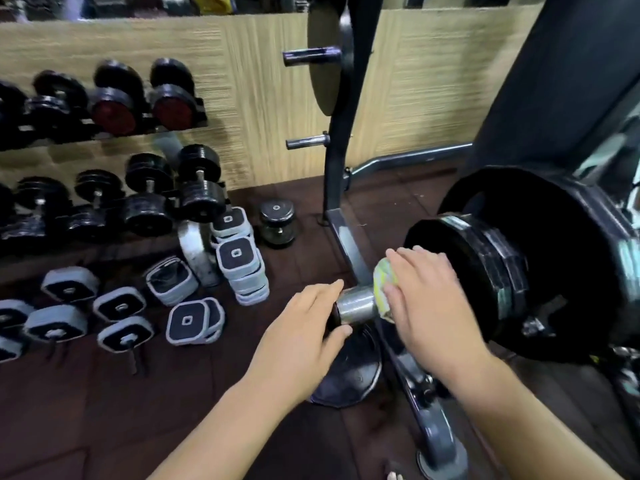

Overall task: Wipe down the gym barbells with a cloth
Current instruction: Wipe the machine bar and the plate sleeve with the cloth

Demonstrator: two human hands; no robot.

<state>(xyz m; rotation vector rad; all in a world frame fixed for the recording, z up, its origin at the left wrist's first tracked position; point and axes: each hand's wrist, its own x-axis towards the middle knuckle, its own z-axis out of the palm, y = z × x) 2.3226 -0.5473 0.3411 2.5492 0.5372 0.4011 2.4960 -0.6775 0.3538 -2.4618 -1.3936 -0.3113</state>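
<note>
The barbell's steel sleeve end (356, 305) sticks out toward me at centre right, loaded with black weight plates (491, 282) behind it. A yellow-green and white cloth (383, 276) is wrapped around the sleeve next to the plates. My right hand (426, 299) is closed over that cloth on the sleeve. My left hand (304, 327) cups the sleeve's tip from the left, fingers around its end. The rest of the bar is hidden behind the plates.
A black plate tree (341, 140) with steel pegs stands just behind the sleeve; its base foot (436, 441) runs along the floor below my hands, over a flat plate (349, 372). Dumbbell racks (114, 112) line the left wall. Several square grey-rimmed dumbbells (188, 322) lie on the floor.
</note>
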